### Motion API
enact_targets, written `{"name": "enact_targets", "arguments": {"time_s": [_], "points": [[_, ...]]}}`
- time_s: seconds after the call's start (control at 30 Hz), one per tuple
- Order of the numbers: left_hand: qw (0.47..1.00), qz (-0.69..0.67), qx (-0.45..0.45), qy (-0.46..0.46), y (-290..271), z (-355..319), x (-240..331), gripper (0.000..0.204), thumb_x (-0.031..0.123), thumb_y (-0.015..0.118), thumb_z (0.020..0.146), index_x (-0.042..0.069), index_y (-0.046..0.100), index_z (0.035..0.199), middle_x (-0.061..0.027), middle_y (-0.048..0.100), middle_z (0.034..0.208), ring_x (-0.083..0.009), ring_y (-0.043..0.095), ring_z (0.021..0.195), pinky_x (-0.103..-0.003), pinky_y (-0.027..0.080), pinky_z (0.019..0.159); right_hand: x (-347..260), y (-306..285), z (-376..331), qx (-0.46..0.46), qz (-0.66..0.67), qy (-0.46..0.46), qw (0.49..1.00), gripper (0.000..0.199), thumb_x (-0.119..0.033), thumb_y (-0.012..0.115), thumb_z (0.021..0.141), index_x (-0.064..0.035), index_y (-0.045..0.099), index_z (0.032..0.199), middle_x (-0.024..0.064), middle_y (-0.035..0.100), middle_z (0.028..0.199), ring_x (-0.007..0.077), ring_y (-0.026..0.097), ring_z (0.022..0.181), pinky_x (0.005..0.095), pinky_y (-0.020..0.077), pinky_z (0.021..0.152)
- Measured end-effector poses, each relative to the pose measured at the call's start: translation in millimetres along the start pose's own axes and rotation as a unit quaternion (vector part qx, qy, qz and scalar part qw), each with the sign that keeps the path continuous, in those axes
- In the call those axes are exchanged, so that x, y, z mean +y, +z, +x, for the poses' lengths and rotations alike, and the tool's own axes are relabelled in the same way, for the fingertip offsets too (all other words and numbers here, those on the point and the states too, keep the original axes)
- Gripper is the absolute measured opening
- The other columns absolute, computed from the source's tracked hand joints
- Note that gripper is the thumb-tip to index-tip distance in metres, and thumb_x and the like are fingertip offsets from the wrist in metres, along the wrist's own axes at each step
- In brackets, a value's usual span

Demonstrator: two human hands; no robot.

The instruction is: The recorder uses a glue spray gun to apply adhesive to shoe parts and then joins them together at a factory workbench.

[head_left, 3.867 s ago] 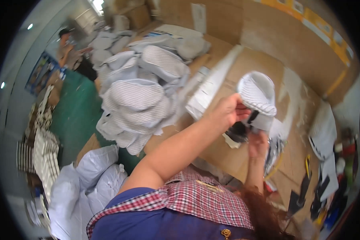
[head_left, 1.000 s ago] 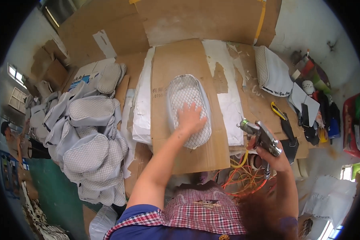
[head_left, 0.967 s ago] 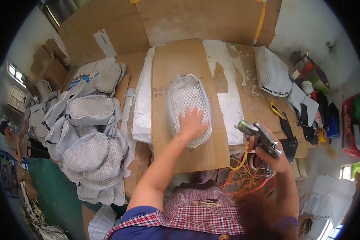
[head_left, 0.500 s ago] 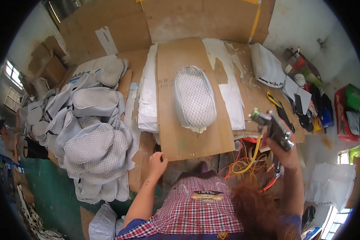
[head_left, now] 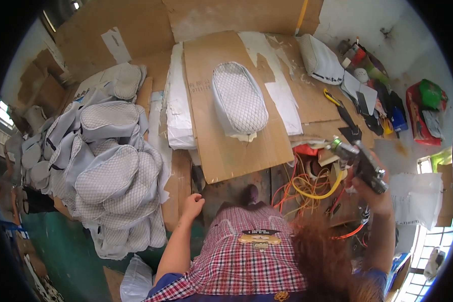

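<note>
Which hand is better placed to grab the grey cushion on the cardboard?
Left. The left hand is empty, at the table edge below the cushion. The right hand grips a tool.

My right hand (head_left: 372, 194) grips the staple gun (head_left: 360, 161), raised off to the side above the tangle of hoses (head_left: 312, 183). My left hand (head_left: 192, 205) hangs loose at the bench edge, holding nothing. The quilted cushion (head_left: 239, 98) lies alone on the cardboard sheet (head_left: 221, 146). To my left, a pile of covers (head_left: 105, 166).
</note>
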State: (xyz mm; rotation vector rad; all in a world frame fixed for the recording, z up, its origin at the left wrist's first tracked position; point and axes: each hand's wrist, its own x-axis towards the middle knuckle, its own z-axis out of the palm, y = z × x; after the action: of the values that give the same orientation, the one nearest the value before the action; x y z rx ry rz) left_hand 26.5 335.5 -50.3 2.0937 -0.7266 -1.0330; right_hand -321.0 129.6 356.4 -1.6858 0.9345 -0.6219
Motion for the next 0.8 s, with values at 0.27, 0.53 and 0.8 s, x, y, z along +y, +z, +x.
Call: {"name": "enact_targets", "arguments": {"time_s": [0.27, 0.53, 0.8], "points": [[1.0, 0.023, 0.017, 0.0, -3.6, 21.4, -41.8, 0.029, 0.019, 0.061, 0.071, 0.001, 0.062, 0.094, -0.0142, 0.064, 0.088, -0.0237, 0.061, 0.084, -0.032, 0.047, 0.075, -15.1, 10.5, -42.2, 0.074, -0.003, 0.013, 0.997, 0.06, -0.002, 0.06, 0.069, 0.0043, 0.037, 0.124, 0.0061, 0.055, 0.077, 0.0131, 0.054, 0.069, 0.0252, 0.0448, 0.063], [0.999, -0.033, 0.009, 0.001, 8.1, 24.5, -16.6, 0.027, 0.016, 0.061, 0.071, -0.001, 0.061, 0.091, -0.0119, 0.063, 0.083, -0.0202, 0.06, 0.078, -0.03, 0.047, 0.072, -33.7, 9.1, -63.0, 0.061, -0.055, 0.044, 0.996, 0.063, -0.009, 0.065, 0.068, 0.0047, 0.039, 0.123, 0.0052, 0.056, 0.08, 0.0106, 0.053, 0.072, 0.0229, 0.0426, 0.066], [0.996, -0.077, 0.035, 0.017, 13.5, 25.1, -33.3, 0.019, 0.011, 0.06, 0.073, 0.001, 0.06, 0.089, -0.0023, 0.058, 0.069, -0.0095, 0.051, 0.057, -0.024, 0.042, 0.051, -21.4, -3.5, -51.9, -0.034, -0.051, 0.042, 0.997, 0.06, -0.008, 0.063, 0.069, 0.0044, 0.039, 0.123, 0.0088, 0.056, 0.084, 0.0129, 0.053, 0.074, 0.0251, 0.0427, 0.067]]}}
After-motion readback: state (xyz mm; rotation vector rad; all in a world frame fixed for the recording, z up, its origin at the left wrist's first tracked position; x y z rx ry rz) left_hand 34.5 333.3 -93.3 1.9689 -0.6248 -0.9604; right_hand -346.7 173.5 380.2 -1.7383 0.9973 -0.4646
